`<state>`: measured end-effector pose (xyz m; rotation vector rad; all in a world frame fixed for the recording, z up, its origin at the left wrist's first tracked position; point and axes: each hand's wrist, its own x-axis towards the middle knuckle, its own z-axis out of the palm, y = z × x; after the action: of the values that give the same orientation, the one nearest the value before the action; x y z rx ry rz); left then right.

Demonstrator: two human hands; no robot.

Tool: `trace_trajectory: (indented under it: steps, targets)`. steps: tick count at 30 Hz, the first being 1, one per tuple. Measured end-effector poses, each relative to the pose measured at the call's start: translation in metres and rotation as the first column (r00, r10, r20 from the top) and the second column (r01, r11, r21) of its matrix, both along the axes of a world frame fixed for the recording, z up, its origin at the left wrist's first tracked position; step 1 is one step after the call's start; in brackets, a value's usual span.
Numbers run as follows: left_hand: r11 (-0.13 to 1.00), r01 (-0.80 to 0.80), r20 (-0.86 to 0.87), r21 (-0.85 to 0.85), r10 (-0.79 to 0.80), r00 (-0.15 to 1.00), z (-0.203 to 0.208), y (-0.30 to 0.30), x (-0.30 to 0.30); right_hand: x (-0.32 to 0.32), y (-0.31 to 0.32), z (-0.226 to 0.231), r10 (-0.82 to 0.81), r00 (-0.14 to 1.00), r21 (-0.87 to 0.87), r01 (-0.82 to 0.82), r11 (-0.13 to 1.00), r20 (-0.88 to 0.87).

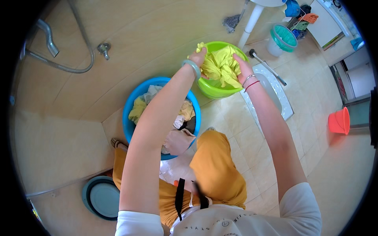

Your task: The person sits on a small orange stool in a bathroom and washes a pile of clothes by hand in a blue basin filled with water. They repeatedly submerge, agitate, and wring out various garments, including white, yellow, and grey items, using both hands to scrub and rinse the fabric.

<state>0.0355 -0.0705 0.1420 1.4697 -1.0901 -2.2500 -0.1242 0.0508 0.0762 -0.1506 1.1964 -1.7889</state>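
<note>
Both my arms reach forward over a lime-green basin (217,93). Between my hands hangs a crumpled bright yellow garment (222,65), bunched up over the basin. My left hand (198,59), with a pale bangle at the wrist, is closed on its left side, and a bit of the cloth sticks up past the fingers. On the right, my right hand (243,67) grips the other side, the thumb over the cloth and the fingers mostly hidden. Beneath my left forearm stands a blue tub (128,114) full of clothes (179,141) in pink, yellow, white and dark colours.
Right of the green basin lies a squat toilet (286,103) with a long-handled brush (271,70) beside it. A lined bin (277,47) stands farther back. At far right is a red bucket (339,121); a grey basin (91,196) is at lower left. A shower hose (67,70) hangs on the left wall.
</note>
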Motion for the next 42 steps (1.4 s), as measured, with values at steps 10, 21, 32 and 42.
trace_trajectory:
  steps: [10, 21, 32, 42]
  targets:
    - [0.971, -0.095, -0.307, 0.222, 0.162, 0.938, -0.111, 0.006, -0.019, -0.004, 0.009, -0.081, -0.178, 0.898, 0.144, 0.130, 0.981, 0.401]
    - [0.985, 0.170, -0.223, 0.001, -0.165, 0.961, -0.036, 0.010, 0.042, 0.045, -0.013, -0.012, 0.251, 0.917, -0.140, -0.217, 0.966, 0.310]
    - [0.987, 0.035, -0.007, -0.154, -0.037, 0.999, -0.071, -0.080, 0.236, 0.206, -0.121, -0.045, 0.668, 0.745, 0.156, -0.659, 0.735, 0.001]
    - [0.802, 0.075, 0.198, -0.592, 0.055, 0.979, -0.254, -0.118, 0.318, 0.265, -0.215, -0.198, 0.653, -0.101, 0.628, -0.415, 0.658, -0.751]
